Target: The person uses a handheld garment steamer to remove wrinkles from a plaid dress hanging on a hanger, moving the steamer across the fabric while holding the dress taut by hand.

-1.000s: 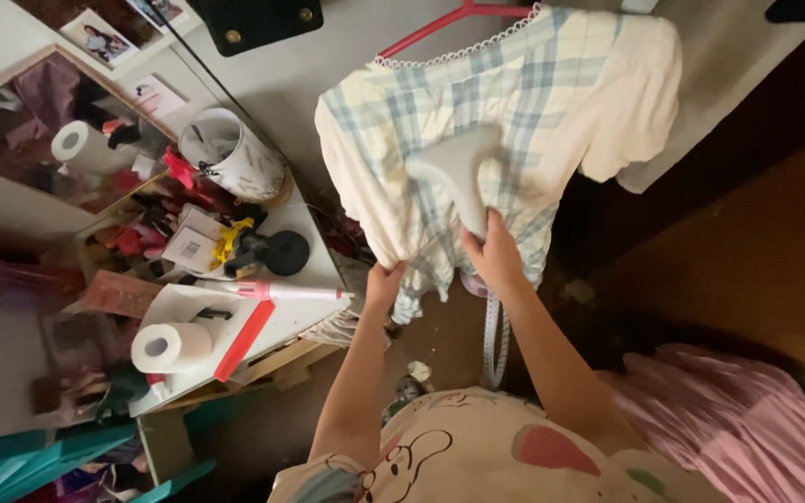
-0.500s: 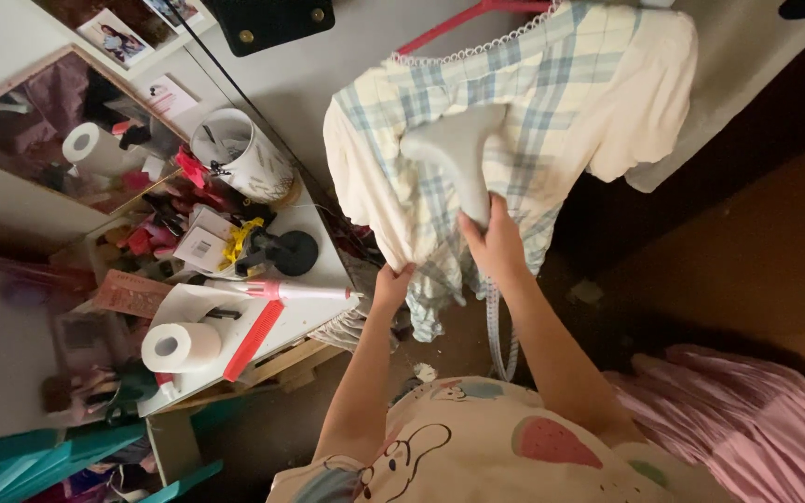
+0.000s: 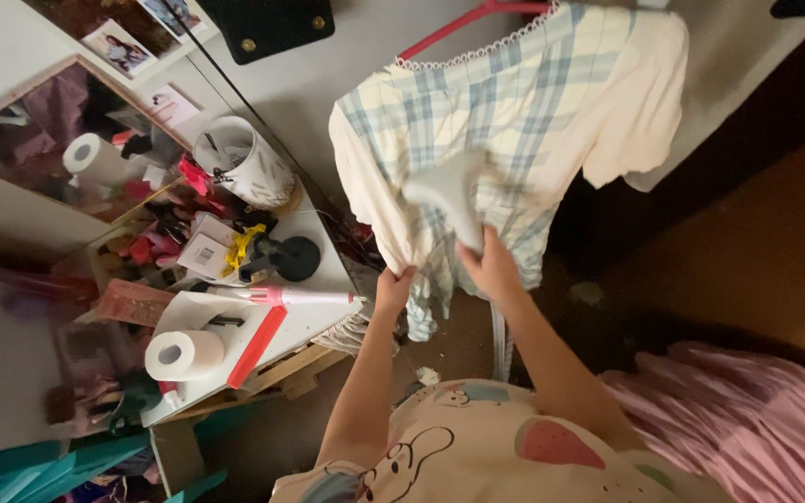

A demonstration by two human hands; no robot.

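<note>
The white handheld garment steamer [image 3: 451, 191] has shifted lower on the blue-and-cream plaid blouse [image 3: 505, 121]. The right hand [image 3: 493, 265] is clamped around its handle. The left hand [image 3: 393, 287] pinches the blouse hem taut. The blouse hangs on a red plastic hanger [image 3: 454, 23], beside a cluttered white table [image 3: 314, 312].

Dim, warm indoor light; deep shadows at right, slight motion blur.
</note>
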